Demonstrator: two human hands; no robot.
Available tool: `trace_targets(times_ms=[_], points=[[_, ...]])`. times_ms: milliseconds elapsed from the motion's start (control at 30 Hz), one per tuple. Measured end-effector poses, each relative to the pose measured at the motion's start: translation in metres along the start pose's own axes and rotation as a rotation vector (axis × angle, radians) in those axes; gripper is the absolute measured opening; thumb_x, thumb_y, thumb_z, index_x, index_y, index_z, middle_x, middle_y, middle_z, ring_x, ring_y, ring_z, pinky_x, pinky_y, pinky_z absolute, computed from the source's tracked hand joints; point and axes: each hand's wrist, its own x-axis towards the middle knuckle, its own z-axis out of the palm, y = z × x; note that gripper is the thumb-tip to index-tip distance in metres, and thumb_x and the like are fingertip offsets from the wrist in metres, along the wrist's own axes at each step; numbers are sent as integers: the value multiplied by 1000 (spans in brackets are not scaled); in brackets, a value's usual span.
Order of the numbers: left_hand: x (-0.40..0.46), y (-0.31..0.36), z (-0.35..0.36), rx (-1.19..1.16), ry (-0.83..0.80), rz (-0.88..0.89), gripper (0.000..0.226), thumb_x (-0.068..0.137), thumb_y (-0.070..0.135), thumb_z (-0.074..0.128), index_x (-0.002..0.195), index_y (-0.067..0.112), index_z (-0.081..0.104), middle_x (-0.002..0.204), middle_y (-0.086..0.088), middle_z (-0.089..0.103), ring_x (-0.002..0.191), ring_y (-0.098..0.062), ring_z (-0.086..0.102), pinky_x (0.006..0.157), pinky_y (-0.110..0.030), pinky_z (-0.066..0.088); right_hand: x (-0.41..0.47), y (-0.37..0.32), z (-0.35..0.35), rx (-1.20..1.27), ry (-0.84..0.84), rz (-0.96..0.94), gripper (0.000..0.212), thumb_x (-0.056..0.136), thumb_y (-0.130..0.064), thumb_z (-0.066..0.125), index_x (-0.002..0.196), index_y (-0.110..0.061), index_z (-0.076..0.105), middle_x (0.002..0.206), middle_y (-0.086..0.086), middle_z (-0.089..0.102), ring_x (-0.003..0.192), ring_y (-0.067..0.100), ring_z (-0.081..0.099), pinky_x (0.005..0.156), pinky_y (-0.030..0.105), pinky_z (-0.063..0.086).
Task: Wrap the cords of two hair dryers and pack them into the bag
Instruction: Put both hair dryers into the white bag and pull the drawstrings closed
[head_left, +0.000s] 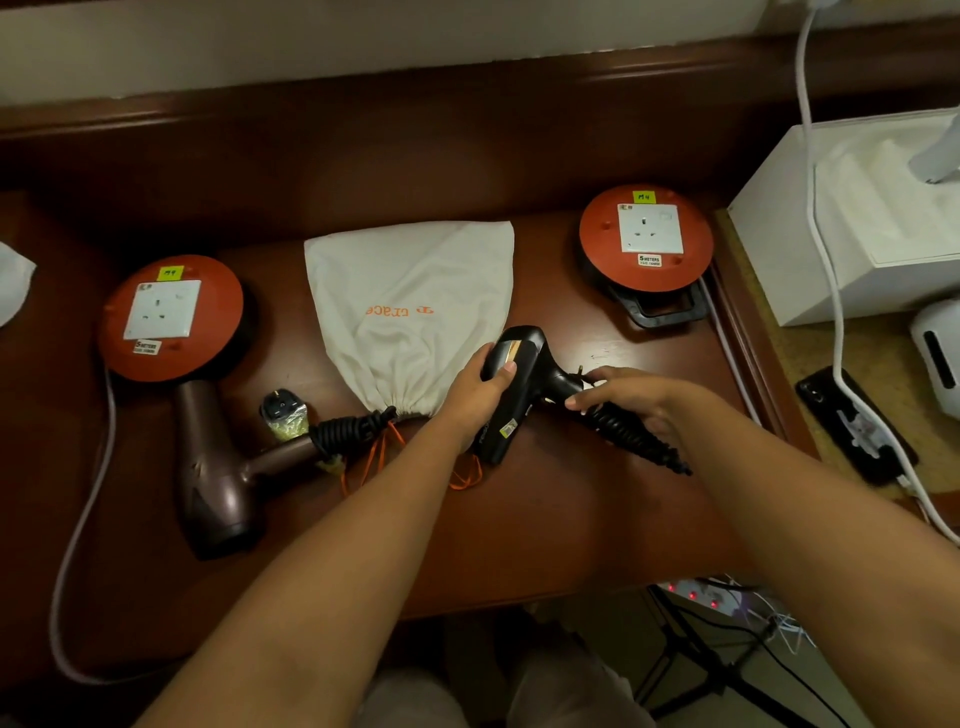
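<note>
Head view, looking down: the left hand has its fingers and thumb curled round the barrel of the black hair dryer, thumb on top, right near the middle of the desk. The right hand is at the dryer's handle end, fingers bent and pinching the coiled black cord where it's bunched up by the handle; the plug pins poke up just past the fingertips. That cord trails off toward the desk's right edge under the wrist. Touching the black dryer on its far left side is the cream drawstring bag, lying flat, gathered mouth facing the near edge, orange drawstring spilling out beside the left forearm. Further left lies the brown hair dryer with its own black cord coiled up around the handle, plug just beside it. Behind that, toward the left edge, sits an orange cable reel with a white socket on top, and a matching second reel is at the far right corner. Off the right edge there's a white box and a black phone with a white cable across it.
</note>
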Motion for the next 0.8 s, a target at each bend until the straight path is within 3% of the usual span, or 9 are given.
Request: trace_targets(times_ms=[133,300,433,567,700,800], points=[[-1,0,1,-23,0,-6,60,91,47,55,146,32,36,143,-1,48,125,-23,52,104,-46,46,-2,1,1,50,25,-4,70,71,-22,82,128,-21,42,115,16,56,103,31,60,91,47,54],[0,1,-1,-59,-6,12,65,84,52,57,143,34,39,141,-1,51,123,-23,54,102,-46,47,-4,2,-1,3,58,-16,96,49,-41,90,131,-28,41,127,12,51,119,33,53,101,52,45],[0,11,-4,-91,-45,60,57,89,42,58,143,31,41,138,-3,53,120,-23,56,101,-46,48,-19,-6,-2,45,40,-76,80,74,-22,80,138,-29,33,127,10,50,97,26,64,68,33,56],[-1,26,-11,-109,-64,72,54,92,33,60,143,30,43,138,-2,53,119,-21,56,103,-43,47,-30,-5,1,135,-1,-101,76,72,-17,80,136,-20,39,122,15,56,103,29,61,81,40,55],[-8,42,-24,-103,-76,97,52,92,28,61,141,30,45,137,-3,53,120,-24,55,103,-44,47,-48,-12,14,252,-27,-147,67,76,-9,75,131,-18,37,117,23,59,91,29,66,65,36,56],[-14,50,-36,-212,-59,77,47,92,26,58,138,28,49,129,-3,58,118,-23,55,103,-40,46,-53,-11,26,351,-22,-185,74,77,-4,73,135,-26,32,116,24,59,87,31,70,70,40,57]])
